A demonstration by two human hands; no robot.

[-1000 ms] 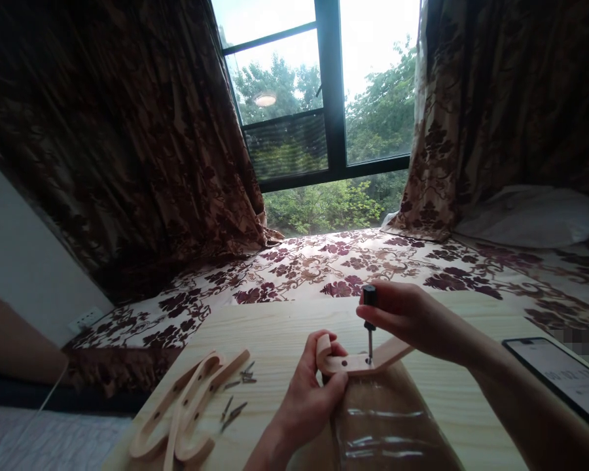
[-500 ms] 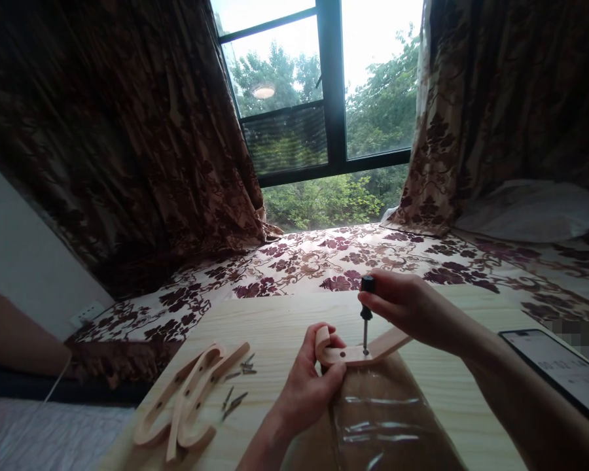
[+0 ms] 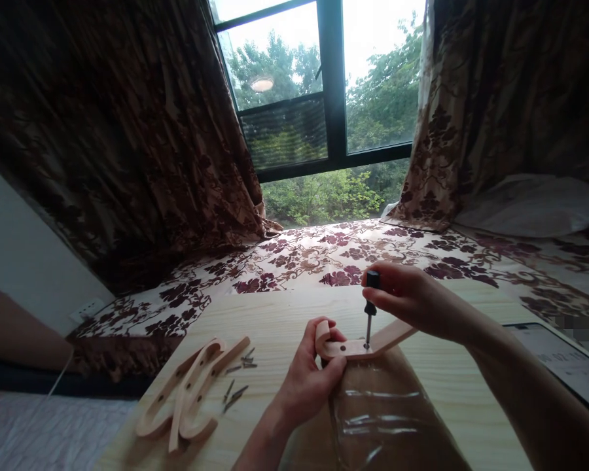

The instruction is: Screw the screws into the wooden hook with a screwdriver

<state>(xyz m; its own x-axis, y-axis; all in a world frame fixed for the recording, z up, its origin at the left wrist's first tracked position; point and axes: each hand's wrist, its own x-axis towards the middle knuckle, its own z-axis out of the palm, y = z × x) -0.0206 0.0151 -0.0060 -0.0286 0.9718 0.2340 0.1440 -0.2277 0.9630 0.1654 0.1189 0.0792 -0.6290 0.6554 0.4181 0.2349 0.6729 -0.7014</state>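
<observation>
My left hand (image 3: 310,374) is closed around the curled end of a wooden hook (image 3: 356,350), which lies on the edge of a brown taped cardboard box (image 3: 383,418). A dark hole shows in the hook near my left thumb. My right hand (image 3: 406,294) pinches the black handle of a screwdriver (image 3: 371,302). The screwdriver stands nearly upright, its tip at the second hole of the hook, where a screw head seems to sit. The hook's long arm runs up to the right, partly behind my right hand.
Several more wooden hooks (image 3: 189,392) lie in a heap on the pale wooden board (image 3: 255,314), with loose screws (image 3: 235,394) beside them. A phone (image 3: 559,363) lies at the right under my forearm. Beyond are a floral cloth (image 3: 294,261), curtains (image 3: 142,144) and a window (image 3: 336,98).
The screwdriver's handle has tilted slightly to the right, and my right fingers have shifted around it. My left hand keeps its hold on the hook. The whole view has shifted a little.
</observation>
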